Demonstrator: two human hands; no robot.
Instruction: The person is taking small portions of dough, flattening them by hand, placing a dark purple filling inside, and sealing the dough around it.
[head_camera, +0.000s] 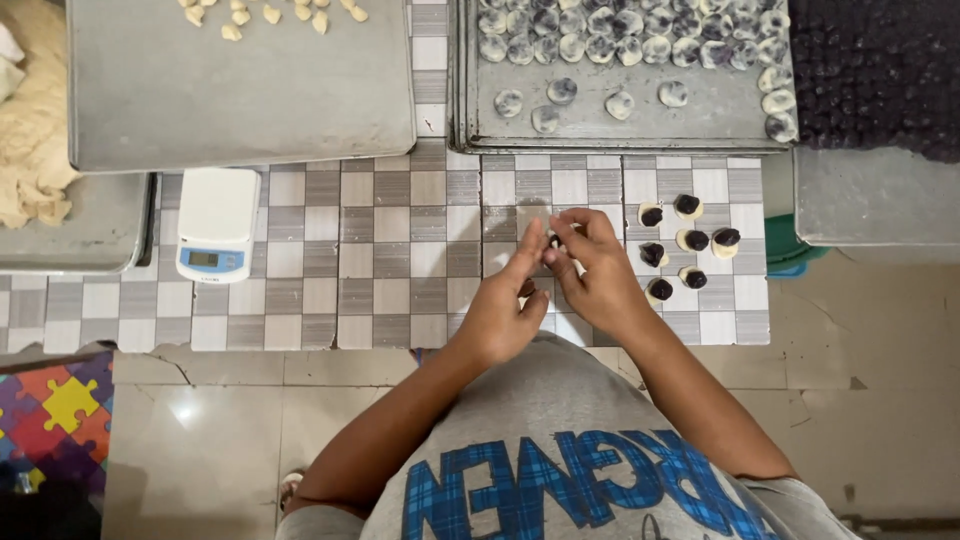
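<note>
Head view: small dough piece (556, 238) sits pinched between fingertips of both hands, mostly hidden, w/ a dark bit showing. Left hand (505, 305) angled up-right, fingers (528, 246) straight and close together, tips pressed on the piece. Right hand (595, 268) curls over from the right, fingers bent, narrow grip on same piece. Forearms converge from the torso over checkered tabletop (380, 260). Just right of the fingers: seven pale dough discs w/ dark filling (690, 240). Beyond fingertips: metal tray (700, 115) w/ marbled balls (620, 104). Far left: white scale (216, 222).
</note>
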